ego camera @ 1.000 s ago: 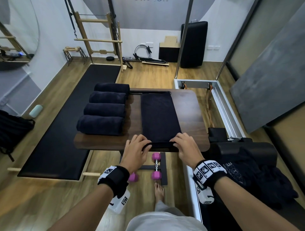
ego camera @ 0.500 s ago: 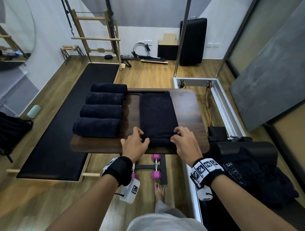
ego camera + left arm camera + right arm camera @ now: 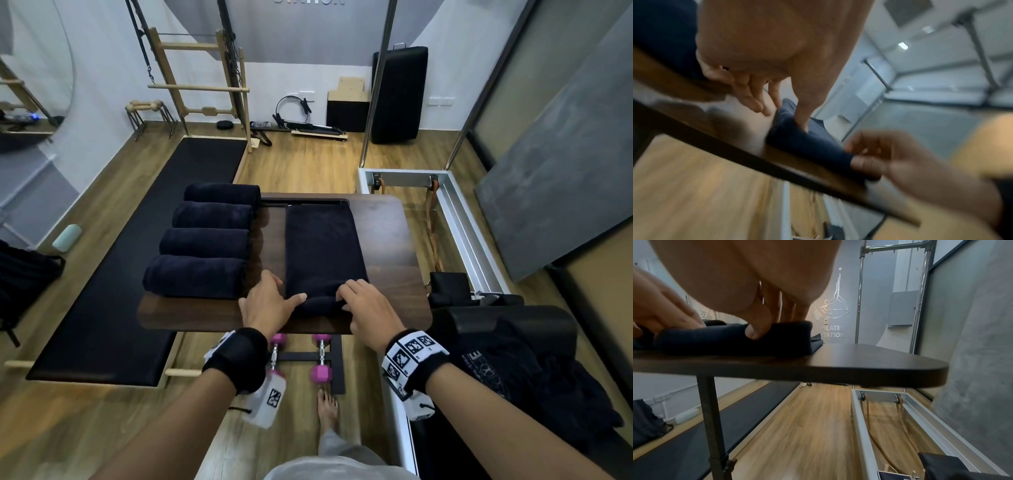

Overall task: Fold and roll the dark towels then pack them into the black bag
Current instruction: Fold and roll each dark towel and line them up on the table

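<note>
A folded dark towel (image 3: 323,246) lies lengthwise on the dark wooden table (image 3: 387,240). Its near end is turned up into a short roll (image 3: 318,305) (image 3: 809,142) (image 3: 725,339). My left hand (image 3: 274,291) (image 3: 781,113) is at the roll's left end, with the thumb pressing on top and the fingers fairly straight beside it. My right hand (image 3: 346,294) (image 3: 766,324) grips the right end, fingers on top and thumb at the front. Several rolled dark towels (image 3: 202,253) lie side by side on the table's left part. The black bag (image 3: 24,274) sits on the floor far left.
Pink dumbbells (image 3: 320,371) lie on the table's base beneath the near edge, by my bare foot (image 3: 327,407). A black mat (image 3: 137,267) runs along the left. A metal reformer frame (image 3: 459,233) and a pad with dark clothing (image 3: 531,377) stand on the right.
Both hands have moved away from the near table edge, and the roll has travelled up the towel and grown thicker. My left thumb now lies on top of the roll.
</note>
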The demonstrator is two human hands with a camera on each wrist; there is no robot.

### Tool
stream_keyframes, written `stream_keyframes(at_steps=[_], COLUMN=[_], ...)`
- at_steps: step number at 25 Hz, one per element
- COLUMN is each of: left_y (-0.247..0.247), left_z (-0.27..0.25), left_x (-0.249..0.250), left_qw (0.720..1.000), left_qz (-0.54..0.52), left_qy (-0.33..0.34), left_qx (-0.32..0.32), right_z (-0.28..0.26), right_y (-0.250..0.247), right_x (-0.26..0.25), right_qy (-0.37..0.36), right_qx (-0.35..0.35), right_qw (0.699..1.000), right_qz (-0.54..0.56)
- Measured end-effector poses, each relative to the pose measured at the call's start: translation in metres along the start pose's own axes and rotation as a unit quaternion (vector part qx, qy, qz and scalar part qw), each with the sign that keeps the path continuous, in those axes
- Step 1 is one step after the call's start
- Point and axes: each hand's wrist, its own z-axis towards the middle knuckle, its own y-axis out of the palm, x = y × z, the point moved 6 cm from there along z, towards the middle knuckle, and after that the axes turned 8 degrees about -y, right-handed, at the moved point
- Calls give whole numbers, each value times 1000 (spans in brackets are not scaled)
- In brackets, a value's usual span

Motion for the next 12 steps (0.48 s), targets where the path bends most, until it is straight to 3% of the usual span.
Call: stream_keyframes(at_steps=[1,3,5,8,10,12], left_y=[-4,-7,0,14,15,15], left_z=[-6,-25,-38,-32,-21,-9], left_x=[8,27,37,34,31,33], left_qw=[995,959,925,922,944,962], left_qz=[31,64,95,156,127,92], left_qy=[69,241,348,347,299,254], left_qx=[58,137,121,74,52,34], right_z=[6,16,25,37,44,47], right_y=[-2,-5,-7,-8,-7,-12], right_x=[3,9,19,37,43,49], right_qy=[5,17,55,131,151,165], right_qx=[-15,-50,-79,-96,-91,-39], right_qw=[1000,998,992,977,971,968], right_qz=[10,38,79,137,162,187])
